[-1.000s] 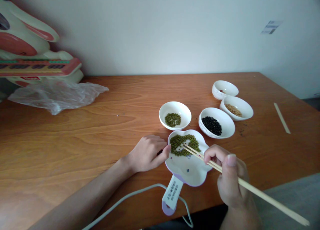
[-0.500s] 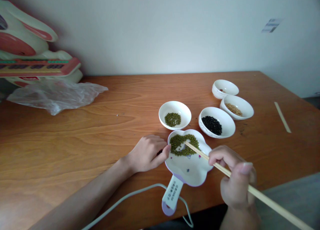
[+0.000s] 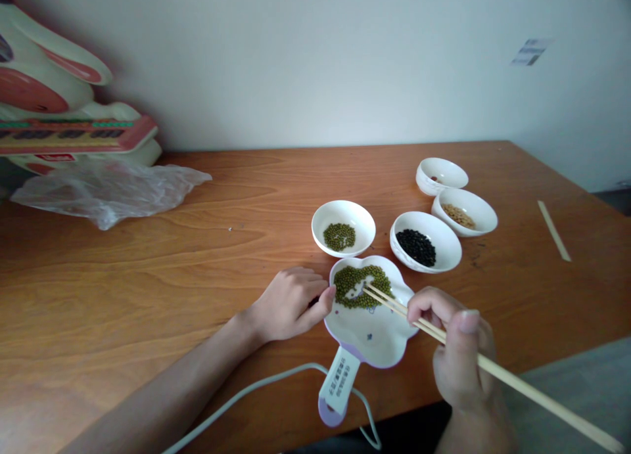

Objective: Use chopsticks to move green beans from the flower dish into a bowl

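My right hand (image 3: 461, 349) is wrapped round a pair of wooden chopsticks (image 3: 527, 387). Their tips, slightly parted, reach down among green mung beans (image 3: 355, 299) in a white flower-shaped dish (image 3: 384, 342) with a lilac rim and a labelled handle. My left hand (image 3: 293, 301) lies on the table at the dish's left side, fingers curled and thumb over the rim, gripping it. Just behind the dish, a white bowl (image 3: 362, 221) holds more mung beans (image 3: 339, 237). To its right stands a bowl (image 3: 448, 247) of black beans (image 3: 415, 246).
Farther back are a bowl (image 3: 486, 214) of tan beans and a bowl (image 3: 454, 173) with a few reddish pieces. A white cable (image 3: 246, 391) passes under the handle. A clear plastic bag (image 3: 113, 194) and a toy keyboard (image 3: 73, 135) are at left, a pale strip (image 3: 553, 230) at right.
The chopstick tips have opened a little, so both sticks now show separately. My right hand has shifted slightly left, and the left hand keeps its place at the dish.
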Demonstrator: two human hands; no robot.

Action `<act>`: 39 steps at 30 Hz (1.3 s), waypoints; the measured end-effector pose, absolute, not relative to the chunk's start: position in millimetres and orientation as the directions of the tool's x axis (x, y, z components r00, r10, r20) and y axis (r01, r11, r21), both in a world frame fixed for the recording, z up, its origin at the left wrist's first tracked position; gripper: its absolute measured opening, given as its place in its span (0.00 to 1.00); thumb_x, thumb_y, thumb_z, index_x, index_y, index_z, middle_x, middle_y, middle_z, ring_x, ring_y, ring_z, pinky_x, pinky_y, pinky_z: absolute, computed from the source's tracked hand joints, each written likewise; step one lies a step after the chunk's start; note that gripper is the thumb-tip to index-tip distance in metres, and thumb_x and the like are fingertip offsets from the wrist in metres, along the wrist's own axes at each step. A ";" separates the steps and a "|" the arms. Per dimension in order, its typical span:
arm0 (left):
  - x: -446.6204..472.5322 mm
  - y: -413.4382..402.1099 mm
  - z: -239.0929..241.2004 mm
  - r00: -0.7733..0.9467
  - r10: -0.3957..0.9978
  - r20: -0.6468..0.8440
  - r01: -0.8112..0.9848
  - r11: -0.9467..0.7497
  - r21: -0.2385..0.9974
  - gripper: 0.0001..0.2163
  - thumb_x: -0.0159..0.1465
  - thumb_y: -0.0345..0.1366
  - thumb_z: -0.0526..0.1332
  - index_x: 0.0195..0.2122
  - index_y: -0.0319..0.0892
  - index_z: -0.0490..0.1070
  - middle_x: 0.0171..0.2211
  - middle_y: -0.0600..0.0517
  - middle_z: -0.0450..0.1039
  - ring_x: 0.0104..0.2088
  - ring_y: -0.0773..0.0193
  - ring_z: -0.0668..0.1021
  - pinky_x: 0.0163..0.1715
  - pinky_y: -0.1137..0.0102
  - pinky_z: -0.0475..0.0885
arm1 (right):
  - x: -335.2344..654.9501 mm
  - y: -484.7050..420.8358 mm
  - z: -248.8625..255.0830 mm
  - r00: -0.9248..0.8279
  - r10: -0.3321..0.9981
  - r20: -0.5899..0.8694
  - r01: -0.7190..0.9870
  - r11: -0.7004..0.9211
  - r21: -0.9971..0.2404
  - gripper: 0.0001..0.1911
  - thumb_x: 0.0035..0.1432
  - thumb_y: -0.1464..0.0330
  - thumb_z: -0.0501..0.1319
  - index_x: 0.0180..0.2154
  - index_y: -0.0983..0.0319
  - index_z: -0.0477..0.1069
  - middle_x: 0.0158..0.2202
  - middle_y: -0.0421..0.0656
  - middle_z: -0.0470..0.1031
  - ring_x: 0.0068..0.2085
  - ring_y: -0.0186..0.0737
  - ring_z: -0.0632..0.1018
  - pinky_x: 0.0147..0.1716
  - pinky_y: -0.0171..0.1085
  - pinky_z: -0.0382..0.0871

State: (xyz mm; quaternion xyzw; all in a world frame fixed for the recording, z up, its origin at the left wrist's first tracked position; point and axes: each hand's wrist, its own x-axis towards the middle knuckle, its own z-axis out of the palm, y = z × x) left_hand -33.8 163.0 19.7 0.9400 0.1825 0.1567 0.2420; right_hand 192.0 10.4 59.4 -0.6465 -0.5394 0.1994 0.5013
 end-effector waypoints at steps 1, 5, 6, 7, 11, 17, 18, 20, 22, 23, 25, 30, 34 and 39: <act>-33.7 162.9 20.0 0.884 0.419 0.205 0.268 -0.816 0.511 0.22 0.80 0.40 0.45 0.27 0.43 0.63 0.26 0.52 0.71 0.27 0.63 0.71 0.34 0.65 0.63 | 190.0 10.8 60.7 0.357 0.893 0.275 0.493 0.070 -0.867 0.36 0.76 0.46 0.39 0.28 0.59 0.69 0.26 0.41 0.68 0.28 0.38 0.69 0.28 0.41 0.57; -33.4 162.9 20.7 0.885 0.417 0.206 0.267 -0.818 0.510 0.23 0.80 0.40 0.44 0.27 0.43 0.63 0.26 0.52 0.71 0.27 0.63 0.70 0.34 0.65 0.63 | 185.2 11.7 62.2 0.393 0.875 0.282 0.478 0.068 -0.876 0.33 0.78 0.50 0.42 0.27 0.59 0.69 0.26 0.41 0.70 0.29 0.37 0.70 0.29 0.41 0.59; -33.4 163.0 20.7 0.884 0.418 0.208 0.266 -0.818 0.510 0.23 0.80 0.40 0.45 0.27 0.43 0.63 0.26 0.52 0.71 0.27 0.63 0.70 0.34 0.65 0.63 | 184.9 11.9 61.7 0.397 0.871 0.290 0.480 0.073 -0.874 0.33 0.78 0.50 0.42 0.27 0.59 0.70 0.27 0.41 0.70 0.29 0.37 0.70 0.29 0.41 0.59; -33.3 163.2 20.7 0.884 0.418 0.209 0.266 -0.817 0.511 0.22 0.80 0.40 0.45 0.27 0.43 0.63 0.26 0.52 0.71 0.27 0.63 0.70 0.34 0.65 0.63 | 185.0 12.1 61.1 0.400 0.867 0.298 0.483 0.077 -0.872 0.33 0.78 0.51 0.41 0.27 0.60 0.70 0.26 0.41 0.70 0.29 0.37 0.70 0.29 0.41 0.59; -32.8 163.0 20.1 0.886 0.417 0.203 0.264 -0.813 0.519 0.22 0.80 0.39 0.45 0.27 0.43 0.63 0.26 0.52 0.72 0.28 0.63 0.71 0.34 0.65 0.63 | 190.0 12.2 56.8 0.378 0.846 0.377 0.519 0.144 -0.843 0.34 0.78 0.52 0.41 0.26 0.60 0.70 0.25 0.41 0.70 0.27 0.36 0.69 0.28 0.40 0.57; -33.6 161.6 20.0 0.883 0.415 0.218 0.260 -0.820 0.510 0.22 0.80 0.39 0.46 0.27 0.43 0.63 0.26 0.52 0.72 0.27 0.63 0.71 0.34 0.65 0.63 | 199.7 12.8 54.1 0.370 0.752 0.546 0.570 0.280 -0.772 0.39 0.76 0.46 0.38 0.27 0.58 0.75 0.27 0.44 0.77 0.31 0.43 0.77 0.28 0.41 0.64; -34.0 161.5 20.0 0.883 0.416 0.218 0.261 -0.821 0.509 0.22 0.80 0.39 0.46 0.27 0.43 0.63 0.26 0.52 0.72 0.27 0.63 0.71 0.34 0.65 0.63 | 198.0 14.9 56.0 0.399 0.721 0.567 0.566 0.293 -0.770 0.39 0.75 0.45 0.39 0.27 0.57 0.76 0.28 0.44 0.77 0.32 0.44 0.78 0.30 0.42 0.65; -34.6 161.4 20.1 0.882 0.418 0.216 0.266 -0.821 0.505 0.22 0.80 0.39 0.46 0.27 0.43 0.63 0.26 0.52 0.72 0.27 0.63 0.71 0.34 0.65 0.63 | 191.1 22.5 61.5 0.468 0.641 0.609 0.542 0.336 -0.770 0.40 0.74 0.42 0.40 0.26 0.56 0.77 0.27 0.44 0.76 0.32 0.46 0.78 0.32 0.42 0.66; -34.8 161.6 19.9 0.881 0.422 0.213 0.273 -0.822 0.501 0.22 0.80 0.40 0.45 0.27 0.43 0.64 0.26 0.52 0.72 0.27 0.63 0.72 0.34 0.65 0.64 | 181.2 34.7 67.5 0.512 0.567 0.645 0.516 0.398 -0.759 0.40 0.73 0.41 0.42 0.25 0.56 0.77 0.25 0.44 0.75 0.32 0.46 0.77 0.32 0.43 0.66; -34.8 161.7 19.8 0.881 0.423 0.212 0.275 -0.822 0.498 0.22 0.80 0.40 0.45 0.27 0.43 0.64 0.26 0.52 0.73 0.27 0.63 0.72 0.34 0.65 0.64 | 176.2 41.9 70.1 0.527 0.549 0.649 0.502 0.416 -0.758 0.40 0.73 0.41 0.42 0.25 0.57 0.77 0.24 0.44 0.74 0.31 0.45 0.77 0.31 0.43 0.65; -34.5 162.1 19.3 0.880 0.424 0.214 0.277 -0.823 0.495 0.22 0.80 0.40 0.45 0.27 0.43 0.64 0.26 0.51 0.73 0.28 0.63 0.72 0.35 0.65 0.64 | 168.1 55.6 73.4 0.548 0.572 0.610 0.476 0.386 -0.790 0.38 0.74 0.43 0.42 0.25 0.57 0.76 0.25 0.44 0.74 0.31 0.45 0.76 0.31 0.43 0.64; -33.4 163.2 18.0 0.875 0.431 0.220 0.281 -0.822 0.495 0.22 0.80 0.40 0.46 0.28 0.43 0.65 0.27 0.51 0.73 0.28 0.63 0.73 0.34 0.65 0.65 | 168.9 62.4 72.4 0.554 0.603 0.574 0.498 0.312 -0.809 0.37 0.75 0.47 0.41 0.25 0.58 0.75 0.26 0.44 0.75 0.33 0.45 0.76 0.32 0.43 0.65; -33.7 163.0 18.8 0.877 0.431 0.212 0.284 -0.822 0.494 0.22 0.80 0.40 0.45 0.27 0.43 0.65 0.27 0.51 0.73 0.28 0.63 0.73 0.34 0.66 0.65 | 188.3 36.8 65.5 0.566 0.630 0.531 0.501 0.248 -0.829 0.39 0.76 0.48 0.37 0.26 0.58 0.74 0.27 0.45 0.76 0.33 0.45 0.76 0.30 0.42 0.64; -34.0 162.5 19.9 0.878 0.421 0.226 0.267 -0.824 0.500 0.22 0.80 0.40 0.46 0.27 0.43 0.64 0.27 0.52 0.72 0.28 0.63 0.73 0.35 0.65 0.65 | 213.1 11.3 48.0 0.365 0.852 0.375 0.539 0.135 -0.831 0.43 0.73 0.41 0.34 0.26 0.59 0.74 0.27 0.46 0.76 0.31 0.44 0.76 0.30 0.43 0.65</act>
